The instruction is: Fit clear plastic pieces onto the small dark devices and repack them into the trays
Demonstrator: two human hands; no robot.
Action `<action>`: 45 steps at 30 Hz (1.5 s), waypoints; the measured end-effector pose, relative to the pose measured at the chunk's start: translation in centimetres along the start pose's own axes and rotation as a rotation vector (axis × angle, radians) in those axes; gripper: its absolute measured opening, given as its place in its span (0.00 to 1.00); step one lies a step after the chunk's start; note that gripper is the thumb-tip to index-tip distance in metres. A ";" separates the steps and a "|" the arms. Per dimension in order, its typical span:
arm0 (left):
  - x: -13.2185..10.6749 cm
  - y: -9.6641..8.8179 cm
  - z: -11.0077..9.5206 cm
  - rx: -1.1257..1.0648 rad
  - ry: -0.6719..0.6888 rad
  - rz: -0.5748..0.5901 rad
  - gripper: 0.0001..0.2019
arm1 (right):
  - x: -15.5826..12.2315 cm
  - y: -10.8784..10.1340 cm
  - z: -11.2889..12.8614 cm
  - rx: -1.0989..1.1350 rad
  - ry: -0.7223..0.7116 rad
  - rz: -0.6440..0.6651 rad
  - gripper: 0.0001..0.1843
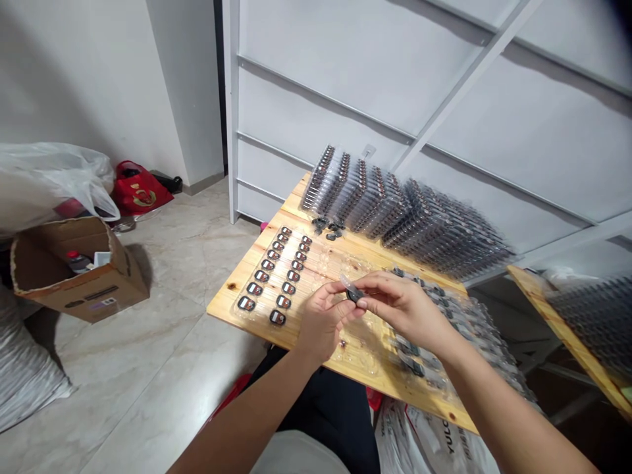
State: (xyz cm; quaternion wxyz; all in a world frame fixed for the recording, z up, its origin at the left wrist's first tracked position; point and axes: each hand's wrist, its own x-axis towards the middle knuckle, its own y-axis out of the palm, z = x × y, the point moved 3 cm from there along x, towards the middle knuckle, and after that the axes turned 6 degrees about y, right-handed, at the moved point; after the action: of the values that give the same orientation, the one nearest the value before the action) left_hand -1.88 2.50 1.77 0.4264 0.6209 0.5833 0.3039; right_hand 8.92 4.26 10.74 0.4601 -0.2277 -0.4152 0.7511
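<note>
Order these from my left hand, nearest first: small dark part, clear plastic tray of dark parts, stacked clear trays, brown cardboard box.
From the left hand:
1. Small dark part, held above the board.
2. Clear plastic tray of dark parts, left on the wooden board.
3. Stacked clear trays, board's far edge.
4. Brown cardboard box, floor, far left.

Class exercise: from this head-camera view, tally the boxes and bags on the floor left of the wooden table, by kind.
Cardboard box: 1
Red bag: 1
White plastic bag: 1
Silvery sack: 1
Total: 4
</note>
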 end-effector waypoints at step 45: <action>0.1 -0.9 0.7 0.001 0.044 0.085 0.14 | 0.1 0.4 0.3 -0.021 -0.076 -0.069 0.09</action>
State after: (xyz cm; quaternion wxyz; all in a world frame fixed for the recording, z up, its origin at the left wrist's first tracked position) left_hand -1.70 2.42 0.62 0.3998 0.6387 0.5657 0.3349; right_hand 8.47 4.11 10.60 0.4671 -0.1892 -0.4477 0.7386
